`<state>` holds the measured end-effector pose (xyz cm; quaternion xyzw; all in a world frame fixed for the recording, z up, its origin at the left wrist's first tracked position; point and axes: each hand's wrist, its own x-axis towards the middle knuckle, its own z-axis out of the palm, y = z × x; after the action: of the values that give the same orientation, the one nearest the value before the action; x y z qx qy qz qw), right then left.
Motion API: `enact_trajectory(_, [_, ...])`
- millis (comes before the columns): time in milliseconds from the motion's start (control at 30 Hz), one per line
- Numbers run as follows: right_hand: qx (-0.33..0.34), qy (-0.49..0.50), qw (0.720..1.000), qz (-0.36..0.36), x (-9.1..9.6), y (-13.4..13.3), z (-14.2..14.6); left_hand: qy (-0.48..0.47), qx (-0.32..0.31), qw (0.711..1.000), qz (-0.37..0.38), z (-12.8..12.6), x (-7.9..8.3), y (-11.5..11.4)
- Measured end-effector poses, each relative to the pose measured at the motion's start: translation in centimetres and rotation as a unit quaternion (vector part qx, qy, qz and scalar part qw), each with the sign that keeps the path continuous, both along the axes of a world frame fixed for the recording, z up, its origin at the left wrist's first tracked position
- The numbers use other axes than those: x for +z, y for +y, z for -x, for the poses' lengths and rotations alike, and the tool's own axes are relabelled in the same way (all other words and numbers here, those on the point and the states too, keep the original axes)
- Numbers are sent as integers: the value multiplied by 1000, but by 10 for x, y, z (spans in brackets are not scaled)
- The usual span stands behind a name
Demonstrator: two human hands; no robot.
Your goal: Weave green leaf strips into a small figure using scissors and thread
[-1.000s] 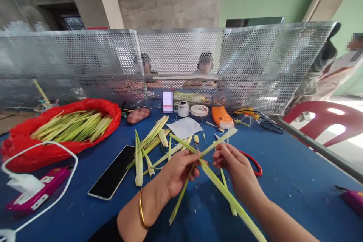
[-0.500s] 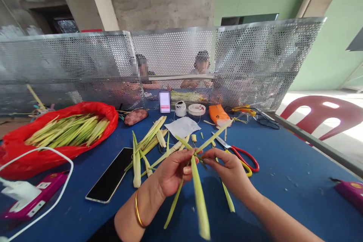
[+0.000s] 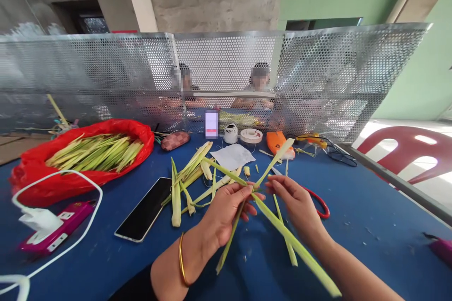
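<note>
Between the thumb and fingers of my left hand is the crossing of several green corn husk strips. Their ends fan out, one long strip reaching down to the right and others up and down to the left. My right hand hovers just right of the crossing, fingertips pinched together; whether a thin piece is in them cannot be seen. Behind that hand lie scissors with a red handle, partly hidden. More husk pieces lie loose on the blue table beyond my left hand.
At the left are a red bag of husk strips, a purple power strip with a white charger, and a dark phone. Farther back stand a white thread spool, a tape roll and an orange packet. Two people sit behind a perforated metal screen.
The long husk strip has swung from pointing straight down to slanting down right. My right hand has drawn slightly away from the crossing. The whole view has shifted a little.
</note>
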<state>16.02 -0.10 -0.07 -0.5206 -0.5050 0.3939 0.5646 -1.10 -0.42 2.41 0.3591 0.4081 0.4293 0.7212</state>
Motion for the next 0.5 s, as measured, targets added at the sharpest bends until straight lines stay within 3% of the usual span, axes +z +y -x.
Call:
enact_trajectory(100, [33, -16, 999, 9, 11, -2, -3, 0, -6, 1000, 22, 1, 0, 1])
enact_trajectory(233, [239, -83, 963, 89, 17, -11, 0, 31, 11, 999, -14, -1, -6, 3])
enact_trajectory(300, [288, -112, 944, 118, 14, -15, 2, 48, 38, 997, -37, -3, -11, 4])
enact_trajectory(433, [300, -224, 923, 87, 9, -17, 0, 47, 58, 997, -9, -4, -14, 5])
enact_trajectory(500, [231, -299, 926, 6, 11, -16, -3, 62, 46, 997, -3, -4, -13, 5])
